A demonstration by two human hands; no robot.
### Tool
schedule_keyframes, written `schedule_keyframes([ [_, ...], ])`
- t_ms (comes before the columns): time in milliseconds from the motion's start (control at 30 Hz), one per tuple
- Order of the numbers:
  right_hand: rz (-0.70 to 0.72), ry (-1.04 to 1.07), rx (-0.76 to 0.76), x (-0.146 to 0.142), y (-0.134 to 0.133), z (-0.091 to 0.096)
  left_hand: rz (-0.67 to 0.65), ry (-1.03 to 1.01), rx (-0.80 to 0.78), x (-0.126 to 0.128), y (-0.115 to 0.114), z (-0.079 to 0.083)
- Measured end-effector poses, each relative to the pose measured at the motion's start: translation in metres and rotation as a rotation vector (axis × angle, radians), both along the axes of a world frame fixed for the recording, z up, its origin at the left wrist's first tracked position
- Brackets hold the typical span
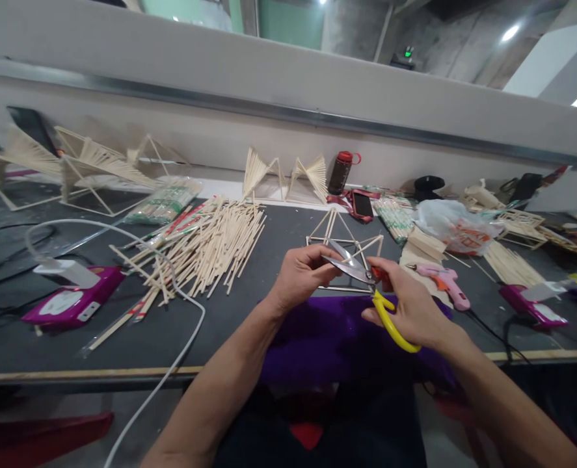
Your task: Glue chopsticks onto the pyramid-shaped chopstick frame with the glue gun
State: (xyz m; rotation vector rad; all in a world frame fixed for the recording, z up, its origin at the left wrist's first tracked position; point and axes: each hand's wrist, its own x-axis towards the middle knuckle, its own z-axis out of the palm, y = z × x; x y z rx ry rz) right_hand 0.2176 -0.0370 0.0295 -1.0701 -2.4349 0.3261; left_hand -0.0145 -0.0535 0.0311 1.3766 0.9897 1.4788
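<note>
My right hand (pixel 410 305) grips a pair of scissors (pixel 390 322) by the yellow handle, with a bit of red near the pivot. The metal blades are spread and point up and left, towards my left hand (pixel 302 276). My left hand's fingertips are pinched together right at the blades; what lies between them is too small to make out. Just behind both hands, a small frame of thin wooden sticks (pixel 334 218) stands on the dark table, partly hidden by them. A purple cloth (pixel 312 338) lies below my hands at the table's front edge.
Loose wooden sticks (pixel 224 244) are heaped on the left. A pink glue gun (pixel 447 283) lies on the right, near a plastic bag (pixel 456 224). Magenta power strips (pixel 76 299) and a white cable (pixel 198 305) sit nearby. Twisted stick models (pixel 310 179) and a bottle (pixel 340 174) line the back.
</note>
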Motion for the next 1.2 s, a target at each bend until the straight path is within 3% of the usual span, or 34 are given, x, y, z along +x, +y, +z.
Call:
schedule_keyframes([
  [567,0.045,-0.104,0.157,0.006,-0.007,-0.003,-0.054,0.027,0.038,0.007,-0.001,-0.009],
  [800,0.038,-0.123,0.229,0.006,-0.007,-0.003,-0.013,0.105,0.102,0.009,-0.004,-0.006],
  [1200,0.029,-0.090,0.290,0.008,-0.005,-0.004,-0.026,-0.005,0.073,0.014,-0.002,-0.008],
])
